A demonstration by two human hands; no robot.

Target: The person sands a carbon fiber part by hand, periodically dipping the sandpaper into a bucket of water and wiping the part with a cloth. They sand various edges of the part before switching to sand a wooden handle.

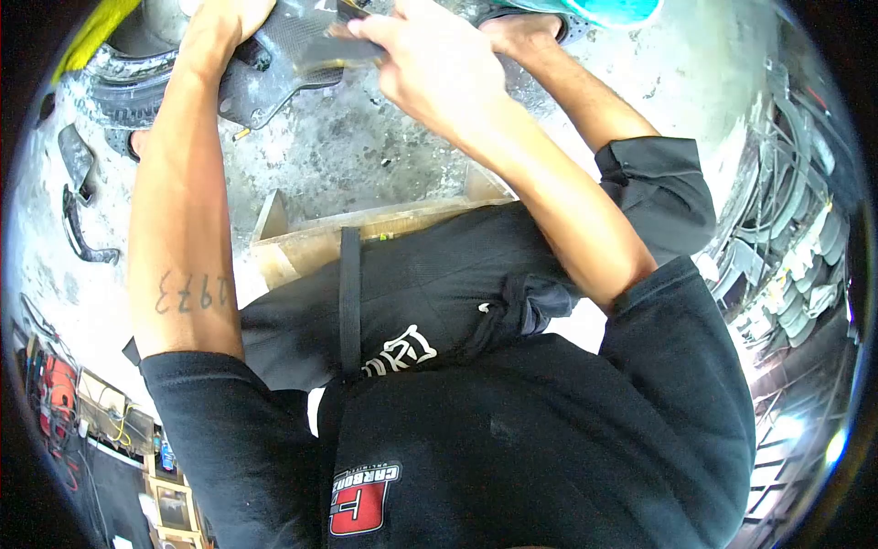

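Observation:
A dark, woven-patterned glossy part (285, 38) lies at the top of the view, over the grey floor, with a thin curved lower edge. My left hand (233, 13) is at its left side; its fingers are mostly cut off by the frame's top edge. My right hand (444, 64) is closed round a dark, flat block (343, 52) with a pale brownish edge, which overlaps the right side of the part. Whether the block touches the surface cannot be made out.
A dusty tyre (128, 99) is at the upper left, near yellow cloth (87, 35). A turquoise basin (622, 7) stands top right. A wooden frame (393, 220) sits before my legs. Black pieces (78, 160) lie left; stacked items (805, 265) line the right.

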